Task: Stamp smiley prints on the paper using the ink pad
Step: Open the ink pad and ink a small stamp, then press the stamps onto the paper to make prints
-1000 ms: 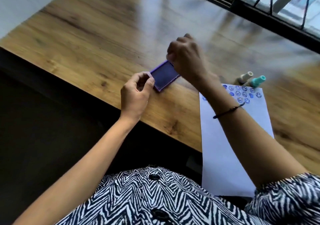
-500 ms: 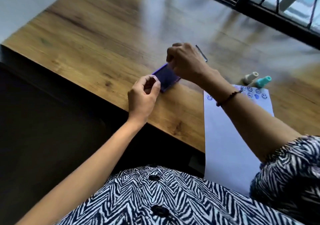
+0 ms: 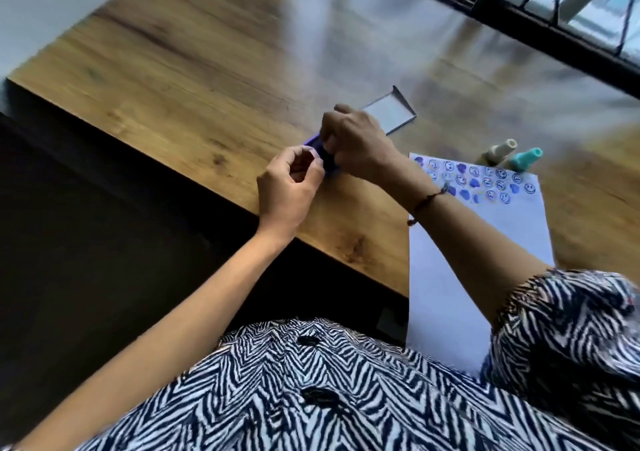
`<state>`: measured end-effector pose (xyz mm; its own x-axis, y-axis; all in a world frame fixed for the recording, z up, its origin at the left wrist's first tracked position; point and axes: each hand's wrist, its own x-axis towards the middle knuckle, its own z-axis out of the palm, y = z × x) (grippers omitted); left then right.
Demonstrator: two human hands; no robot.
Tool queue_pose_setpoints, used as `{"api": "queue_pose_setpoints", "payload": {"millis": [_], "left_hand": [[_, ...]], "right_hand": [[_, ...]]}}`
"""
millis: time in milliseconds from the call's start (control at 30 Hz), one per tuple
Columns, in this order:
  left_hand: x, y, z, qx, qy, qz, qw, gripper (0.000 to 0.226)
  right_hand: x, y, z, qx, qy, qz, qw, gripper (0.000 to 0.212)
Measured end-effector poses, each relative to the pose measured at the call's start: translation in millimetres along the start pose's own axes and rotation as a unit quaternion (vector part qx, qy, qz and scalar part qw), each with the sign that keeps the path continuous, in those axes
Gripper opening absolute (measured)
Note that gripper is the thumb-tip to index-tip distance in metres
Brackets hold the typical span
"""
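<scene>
A purple ink pad [image 3: 316, 146] lies open on the wooden table [image 3: 194, 79], mostly covered by my hands. My left hand [image 3: 289, 189] pinches its near corner. My right hand [image 3: 358, 142] is bunched, fingertips down on the pad, around a small stamp that is almost wholly hidden. The pad's clear lid [image 3: 389, 112] stands open just behind that hand. To the right lies the white paper [image 3: 450, 267], hanging over the table's near edge. Rows of blue smiley prints [image 3: 491, 182] and several blots run along its far end.
A beige stamper [image 3: 498, 149] and a teal stamper [image 3: 526, 159] lie just past the paper's far edge. A black window frame [image 3: 540, 31] runs along the table's far side. The table's near edge [image 3: 194, 164] drops to dark floor at the left.
My right hand has come down onto the ink pad and now covers most of it. My left hand has stayed at the pad's near corner. The open lid now shows.
</scene>
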<state>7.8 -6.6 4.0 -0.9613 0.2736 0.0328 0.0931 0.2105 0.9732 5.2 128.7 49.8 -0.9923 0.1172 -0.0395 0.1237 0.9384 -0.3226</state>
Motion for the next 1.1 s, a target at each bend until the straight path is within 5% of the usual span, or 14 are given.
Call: {"api": "queue_pose_setpoints", "payload": {"millis": [367, 500, 633, 733, 833, 933, 1100], "left_hand": [[0.4, 0.5, -0.9, 0.017, 0.008, 0.009, 1.0, 0.014], [-0.7, 1.6, -0.2, 0.01, 0.017, 0.004, 1.0, 0.011], [-12.7, 12.3, 13.3, 0.007, 0.003, 0.049, 0.999, 0.014], [-36.3, 26.8, 45.7, 0.025, -0.129, 0.138, 0.982, 0.019], [-63.8, 39.6, 87.7, 0.061, -0.27, 0.269, 0.923, 0.026], [-80.6, 49.9, 135.9, 0.104, -0.357, 0.357, 0.857, 0.023], [-80.4, 48.3, 181.5, 0.168, -0.418, 0.369, 0.813, 0.023]], "right_hand": [[-13.0, -8.5, 18.9, 0.027, 0.08, 0.023, 0.996, 0.013], [-20.7, -8.6, 9.1, 0.14, 0.133, 0.088, 0.977, 0.013], [-73.8, 20.0, 4.5, 0.378, 0.305, 0.219, 0.846, 0.011], [-127.0, 66.8, -1.3, 0.494, 0.385, 0.285, 0.725, 0.007], [-172.5, 110.3, -13.1, 0.495, 0.441, 0.332, 0.671, 0.016], [-195.5, 143.9, -25.1, 0.432, 0.432, 0.375, 0.697, 0.022], [-189.7, 169.6, -37.2, 0.241, 0.307, 0.407, 0.826, 0.01]]}}
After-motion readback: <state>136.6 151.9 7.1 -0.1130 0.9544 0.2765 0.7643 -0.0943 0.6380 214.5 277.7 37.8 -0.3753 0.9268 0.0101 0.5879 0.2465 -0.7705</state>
